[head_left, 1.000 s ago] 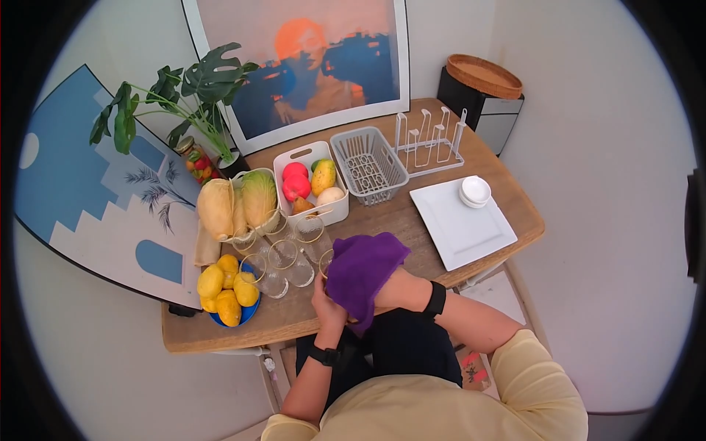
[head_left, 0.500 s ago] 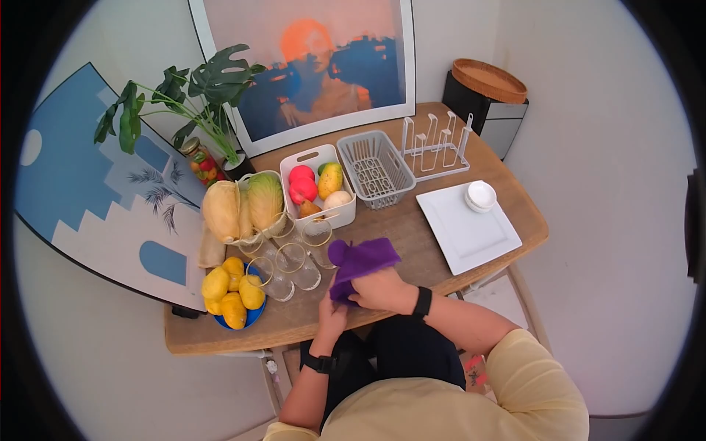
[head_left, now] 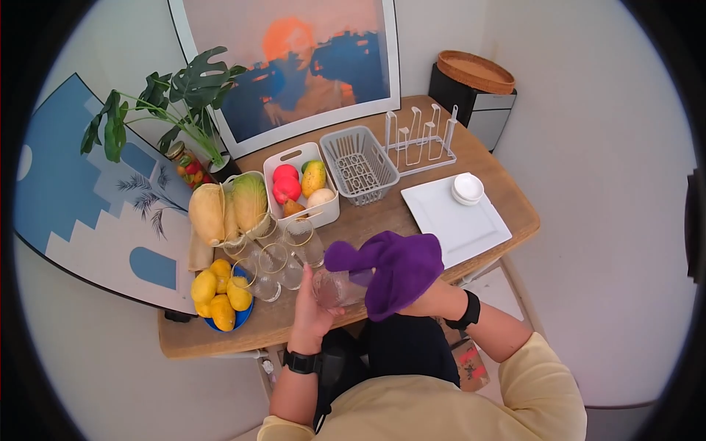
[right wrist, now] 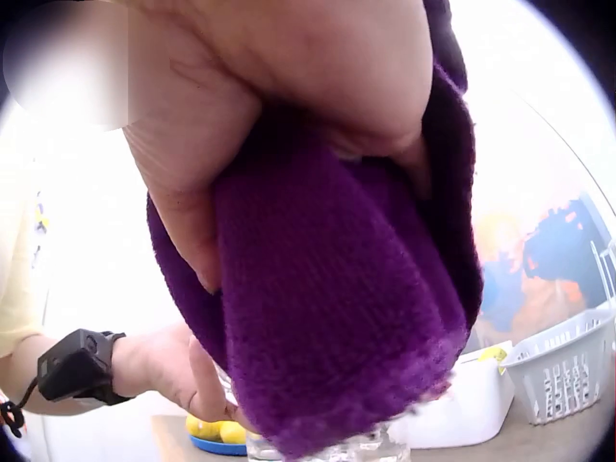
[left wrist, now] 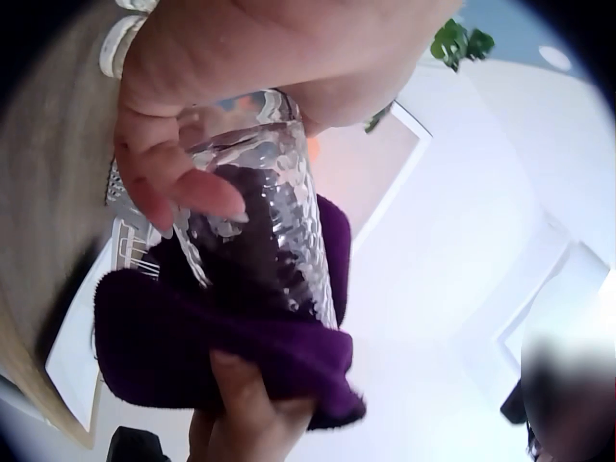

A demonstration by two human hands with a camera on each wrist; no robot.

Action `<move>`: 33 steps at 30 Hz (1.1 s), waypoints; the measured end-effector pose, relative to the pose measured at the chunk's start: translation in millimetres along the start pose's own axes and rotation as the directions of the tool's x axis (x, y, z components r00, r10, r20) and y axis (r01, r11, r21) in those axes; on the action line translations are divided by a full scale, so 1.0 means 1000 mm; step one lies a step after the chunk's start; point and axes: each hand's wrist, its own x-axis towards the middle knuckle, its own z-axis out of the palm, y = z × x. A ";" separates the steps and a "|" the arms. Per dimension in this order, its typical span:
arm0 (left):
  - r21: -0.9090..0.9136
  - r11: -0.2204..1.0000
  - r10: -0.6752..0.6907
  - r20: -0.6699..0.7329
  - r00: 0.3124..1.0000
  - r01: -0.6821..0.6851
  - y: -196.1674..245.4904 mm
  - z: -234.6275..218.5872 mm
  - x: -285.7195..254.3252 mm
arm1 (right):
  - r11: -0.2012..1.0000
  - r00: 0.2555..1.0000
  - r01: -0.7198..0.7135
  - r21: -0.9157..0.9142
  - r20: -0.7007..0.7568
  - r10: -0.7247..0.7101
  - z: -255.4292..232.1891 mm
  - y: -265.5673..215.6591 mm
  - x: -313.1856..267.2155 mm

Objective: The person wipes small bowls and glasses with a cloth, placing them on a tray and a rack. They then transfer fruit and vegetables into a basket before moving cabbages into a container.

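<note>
My left hand (head_left: 315, 310) holds a clear textured drinking glass (head_left: 331, 289), tipped sideways with its mouth toward the right. A purple cloth (head_left: 408, 268) is bunched at that mouth, and in the left wrist view dark purple shows through the glass wall (left wrist: 295, 183). My right hand (head_left: 434, 300) grips the cloth, thumb (left wrist: 241, 385) pressed over its outer side. In the right wrist view a folded flap of cloth (right wrist: 327, 298) hangs from the fingers and covers most of the glass. Several gold-rimmed glasses (head_left: 273, 259) stand just beyond my left hand.
Lemons lie on a blue plate (head_left: 246, 303) at left. Behind the glasses are a vegetable basket and a white fruit bin (head_left: 323, 214). Farther right stand a grey basket (head_left: 360, 192), a white glass rack (head_left: 430, 163) and a square white plate (head_left: 478, 235) with small bowls (head_left: 468, 188).
My right hand has moved right with the cloth, away from my left hand. The glass in my left hand, earlier mostly covered, now shows between the hands. The head view has shifted slightly.
</note>
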 end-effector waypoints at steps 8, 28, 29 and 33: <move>0.436 0.788 0.517 -0.088 0.851 -0.434 -0.008 0.020 -0.012 | 0.802 0.883 -0.461 0.380 0.109 0.456 0.037 -0.003 -0.022; 0.355 0.811 0.423 0.194 0.885 -0.465 -0.007 0.007 0.000 | 0.690 0.741 -0.428 0.583 -0.210 0.638 0.033 -0.024 -0.017; 0.355 0.809 0.430 0.183 0.884 -0.468 -0.010 0.002 0.001 | 0.617 0.705 -0.437 0.654 -0.177 0.687 0.032 -0.024 -0.015; 0.304 0.858 0.383 0.160 0.910 -0.415 -0.011 0.005 -0.003 | 0.499 0.596 -0.434 0.750 -0.176 0.783 0.037 -0.018 -0.013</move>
